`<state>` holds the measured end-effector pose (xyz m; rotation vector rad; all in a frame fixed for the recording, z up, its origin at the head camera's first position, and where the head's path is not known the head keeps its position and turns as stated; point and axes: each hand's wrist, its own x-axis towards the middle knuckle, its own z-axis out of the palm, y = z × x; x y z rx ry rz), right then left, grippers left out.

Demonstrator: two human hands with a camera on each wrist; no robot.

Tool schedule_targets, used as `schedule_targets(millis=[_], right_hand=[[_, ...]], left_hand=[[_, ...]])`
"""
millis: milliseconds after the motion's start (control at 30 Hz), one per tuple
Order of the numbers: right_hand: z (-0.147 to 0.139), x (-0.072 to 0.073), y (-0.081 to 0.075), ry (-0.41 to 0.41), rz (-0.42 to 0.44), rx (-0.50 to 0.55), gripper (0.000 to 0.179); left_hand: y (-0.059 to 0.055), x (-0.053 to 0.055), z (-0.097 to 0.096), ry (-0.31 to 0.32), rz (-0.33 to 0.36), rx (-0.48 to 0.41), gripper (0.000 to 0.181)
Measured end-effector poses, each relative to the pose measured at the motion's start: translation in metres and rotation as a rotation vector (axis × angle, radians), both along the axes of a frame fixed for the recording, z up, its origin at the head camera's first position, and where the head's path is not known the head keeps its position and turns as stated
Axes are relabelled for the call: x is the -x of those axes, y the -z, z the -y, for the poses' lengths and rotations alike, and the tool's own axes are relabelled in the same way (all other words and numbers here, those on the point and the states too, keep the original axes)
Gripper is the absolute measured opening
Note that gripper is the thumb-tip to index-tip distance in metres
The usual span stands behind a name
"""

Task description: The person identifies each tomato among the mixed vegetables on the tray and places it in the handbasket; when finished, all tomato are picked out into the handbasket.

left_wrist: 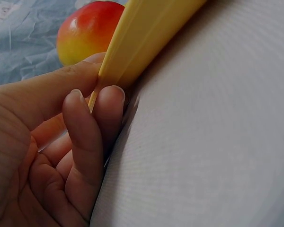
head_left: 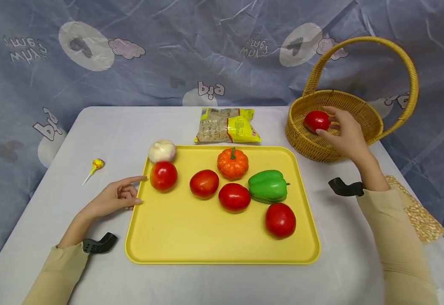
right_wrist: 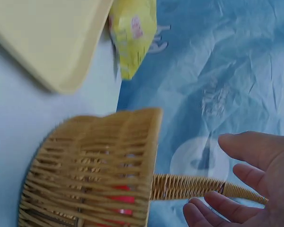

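Note:
My left hand [head_left: 114, 197] is at the left side of the yellow tray [head_left: 206, 241]. In the left wrist view its thumb and fingers pinch the tray's rim [left_wrist: 114, 56]. Just inside that rim lies a red-and-yellow fruit like a mango [left_wrist: 85, 35], beside a white garlic bulb [head_left: 162, 151]. Over the wicker basket [head_left: 309, 146] is my right hand [head_left: 344, 132], fingers spread and holding nothing in the right wrist view. A red fruit [head_left: 316, 121] sits inside the basket below those fingers, partly seen through the weave.
Several red fruits [head_left: 280, 220], a small orange pumpkin [head_left: 233, 165] and a green bell pepper [head_left: 268, 186] lie on the tray. Behind it is a yellow snack bag [head_left: 227, 126]. A lollipop [head_left: 97, 164] lies left; the basket's tall handle [head_left: 412, 80] arches at right.

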<state>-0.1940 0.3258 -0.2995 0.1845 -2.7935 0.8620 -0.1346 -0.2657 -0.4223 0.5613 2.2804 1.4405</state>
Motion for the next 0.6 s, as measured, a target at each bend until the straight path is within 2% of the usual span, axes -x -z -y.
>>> schedule_targets(millis=[167, 433, 600], right_hand=[[0.01, -0.014, 0.001, -0.053, -0.077, 0.021, 0.059], [0.023, -0.032, 0.001, -0.146, -0.183, -0.016, 0.059], [0.028, -0.052, 0.002, -0.188, -0.236, -0.048, 0.064]], left_hand=[[0.001, 0.0, 0.001, 0.039, -0.023, -0.065, 0.062], [0.0, -0.001, 0.003, 0.033, -0.018, -0.064, 0.061], [0.001, 0.001, 0.002, 0.044, -0.027, -0.062, 0.061]])
